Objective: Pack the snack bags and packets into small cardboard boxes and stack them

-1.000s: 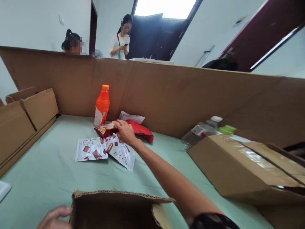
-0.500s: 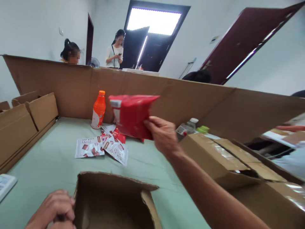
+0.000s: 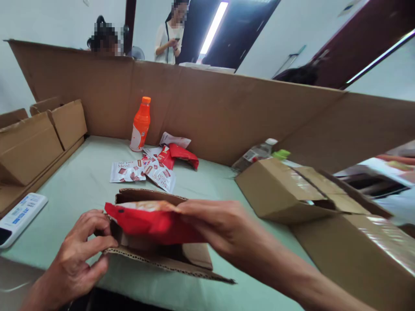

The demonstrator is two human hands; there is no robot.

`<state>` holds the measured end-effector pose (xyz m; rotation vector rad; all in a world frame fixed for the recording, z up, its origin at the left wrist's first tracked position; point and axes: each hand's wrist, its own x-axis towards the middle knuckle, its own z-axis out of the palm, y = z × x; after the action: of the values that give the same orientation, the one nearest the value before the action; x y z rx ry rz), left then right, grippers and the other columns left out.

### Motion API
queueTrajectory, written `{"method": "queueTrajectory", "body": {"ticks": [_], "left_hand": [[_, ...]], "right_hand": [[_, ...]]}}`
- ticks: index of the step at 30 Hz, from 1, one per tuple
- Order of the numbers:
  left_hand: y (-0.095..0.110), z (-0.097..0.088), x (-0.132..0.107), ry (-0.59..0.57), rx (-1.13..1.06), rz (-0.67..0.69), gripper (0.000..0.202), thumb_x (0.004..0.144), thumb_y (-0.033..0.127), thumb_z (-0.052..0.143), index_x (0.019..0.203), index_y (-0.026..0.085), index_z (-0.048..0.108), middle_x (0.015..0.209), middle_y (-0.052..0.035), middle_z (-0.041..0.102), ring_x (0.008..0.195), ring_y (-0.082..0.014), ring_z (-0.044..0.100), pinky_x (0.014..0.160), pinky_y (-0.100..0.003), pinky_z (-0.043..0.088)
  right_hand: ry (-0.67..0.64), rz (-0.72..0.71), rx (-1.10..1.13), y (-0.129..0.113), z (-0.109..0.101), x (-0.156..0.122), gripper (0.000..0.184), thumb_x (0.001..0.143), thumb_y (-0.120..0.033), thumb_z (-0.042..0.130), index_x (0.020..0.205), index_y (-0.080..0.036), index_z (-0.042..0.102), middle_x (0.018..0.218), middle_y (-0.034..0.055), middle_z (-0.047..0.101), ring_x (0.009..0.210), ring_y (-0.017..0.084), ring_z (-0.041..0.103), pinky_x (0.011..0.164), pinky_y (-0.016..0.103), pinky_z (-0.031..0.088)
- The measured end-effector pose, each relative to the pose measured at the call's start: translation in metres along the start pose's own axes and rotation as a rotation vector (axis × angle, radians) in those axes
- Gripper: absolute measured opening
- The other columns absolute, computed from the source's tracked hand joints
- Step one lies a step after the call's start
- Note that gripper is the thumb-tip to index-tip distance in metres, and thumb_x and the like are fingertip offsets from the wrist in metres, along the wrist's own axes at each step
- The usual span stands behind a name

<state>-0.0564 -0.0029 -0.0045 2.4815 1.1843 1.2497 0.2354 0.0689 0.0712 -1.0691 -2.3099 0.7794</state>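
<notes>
My right hand pinches the right end of a red packet, which lies tilted across the mouth of an open cardboard box. The packet's left tip is close to my left hand. My left fingers are closed on the left edge of the box. Behind the box, several white and red packets lie in a loose pile. An orange bottle stands upright just behind them. What is inside the box is mostly hidden by the packet.
A white device lies at the left. Cardboard boxes stand at the left edge, and more taped boxes at the right. A clear bottle leans near the cardboard wall. Beyond it are other people, one holding a phone.
My right hand has brought the red packet down and toward me, from above the pile to the box opening. My left hand has moved up slightly with the box edge. The view has tilted downward.
</notes>
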Motion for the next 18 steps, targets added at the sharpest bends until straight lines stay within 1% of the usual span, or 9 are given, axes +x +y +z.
{"method": "queueTrajectory", "body": {"ticks": [1, 3, 5, 6, 8, 11, 13, 16, 18], "left_hand": [[0.0, 0.0, 0.0, 0.007, 0.01, 0.012, 0.035, 0.083, -0.003, 0.05, 0.099, 0.024, 0.065, 0.1, -0.0036, 0.06, 0.106, -0.0201, 0.06, 0.101, -0.038, 0.052], [-0.002, 0.0, 0.001, 0.015, 0.024, 0.031, 0.035, 0.084, -0.003, 0.05, 0.101, 0.024, 0.064, 0.102, -0.0038, 0.06, 0.107, -0.0195, 0.06, 0.103, -0.037, 0.051], [-0.003, 0.0, 0.003, 0.004, 0.042, 0.046, 0.034, 0.085, -0.003, 0.051, 0.1, 0.024, 0.064, 0.101, -0.0037, 0.061, 0.106, -0.0188, 0.06, 0.102, -0.035, 0.052], [-0.004, 0.0, 0.005, -0.003, 0.05, 0.045, 0.033, 0.085, -0.003, 0.051, 0.1, 0.024, 0.064, 0.101, -0.0036, 0.062, 0.106, -0.0187, 0.06, 0.101, -0.034, 0.052], [-0.004, -0.002, 0.007, -0.018, 0.063, 0.04, 0.032, 0.086, -0.002, 0.051, 0.098, 0.024, 0.064, 0.101, -0.0037, 0.062, 0.106, -0.0189, 0.061, 0.099, -0.034, 0.052], [-0.003, -0.003, 0.009, -0.042, 0.079, 0.039, 0.028, 0.087, -0.001, 0.05, 0.094, 0.023, 0.064, 0.097, -0.0034, 0.063, 0.103, -0.0187, 0.061, 0.094, -0.032, 0.053], [-0.001, -0.002, 0.011, -0.059, 0.079, 0.045, 0.028, 0.086, -0.001, 0.05, 0.091, 0.023, 0.063, 0.093, -0.0026, 0.062, 0.098, -0.0183, 0.061, 0.093, -0.033, 0.053], [0.002, 0.0, 0.013, -0.075, 0.064, 0.045, 0.028, 0.086, -0.002, 0.049, 0.092, 0.023, 0.062, 0.091, -0.002, 0.063, 0.094, -0.018, 0.062, 0.094, -0.036, 0.053], [0.006, 0.0, 0.015, -0.091, 0.061, 0.047, 0.029, 0.087, -0.002, 0.047, 0.093, 0.022, 0.061, 0.092, -0.0018, 0.063, 0.094, -0.0173, 0.062, 0.096, -0.036, 0.052]], "right_hand": [[-0.123, 0.0, -0.102, -0.002, 0.008, 0.009, 0.027, 0.089, -0.016, 0.054, 0.088, -0.026, 0.08, 0.084, 0.0038, 0.078, 0.071, 0.018, 0.067, 0.065, 0.029, 0.048], [-0.324, 0.047, -0.287, -0.004, 0.024, 0.024, 0.026, 0.081, -0.006, 0.056, 0.078, -0.021, 0.077, 0.075, 0.0031, 0.075, 0.062, 0.014, 0.059, 0.058, 0.027, 0.039], [-0.47, 0.095, -0.403, -0.003, 0.032, 0.036, 0.022, 0.076, -0.004, 0.06, 0.072, -0.019, 0.076, 0.066, 0.0023, 0.071, 0.056, 0.013, 0.051, 0.055, 0.027, 0.031], [-0.522, 0.095, -0.434, -0.003, 0.033, 0.039, 0.021, 0.076, -0.005, 0.061, 0.072, -0.019, 0.076, 0.064, 0.0019, 0.07, 0.055, 0.012, 0.048, 0.055, 0.028, 0.028], [-0.548, 0.067, -0.467, -0.005, 0.027, 0.043, 0.021, 0.077, -0.005, 0.061, 0.074, -0.019, 0.077, 0.065, 0.0014, 0.069, 0.055, 0.012, 0.046, 0.056, 0.028, 0.026], [-0.468, 0.038, -0.499, -0.007, 0.013, 0.042, 0.018, 0.082, -0.01, 0.062, 0.081, -0.019, 0.077, 0.071, 0.0018, 0.071, 0.055, 0.01, 0.044, 0.055, 0.027, 0.025], [-0.464, 0.054, -0.559, -0.006, 0.011, 0.042, 0.017, 0.083, -0.01, 0.062, 0.081, -0.018, 0.076, 0.07, 0.0021, 0.071, 0.054, 0.01, 0.043, 0.053, 0.027, 0.023], [-0.589, -0.003, -0.665, 0.0, 0.025, 0.045, 0.018, 0.081, -0.007, 0.062, 0.077, -0.017, 0.077, 0.067, 0.0046, 0.071, 0.052, 0.011, 0.043, 0.051, 0.029, 0.02], [-0.681, -0.078, -0.658, 0.005, 0.037, 0.047, 0.019, 0.081, -0.006, 0.063, 0.077, -0.015, 0.078, 0.069, 0.0062, 0.072, 0.051, 0.011, 0.044, 0.051, 0.029, 0.02]]}}
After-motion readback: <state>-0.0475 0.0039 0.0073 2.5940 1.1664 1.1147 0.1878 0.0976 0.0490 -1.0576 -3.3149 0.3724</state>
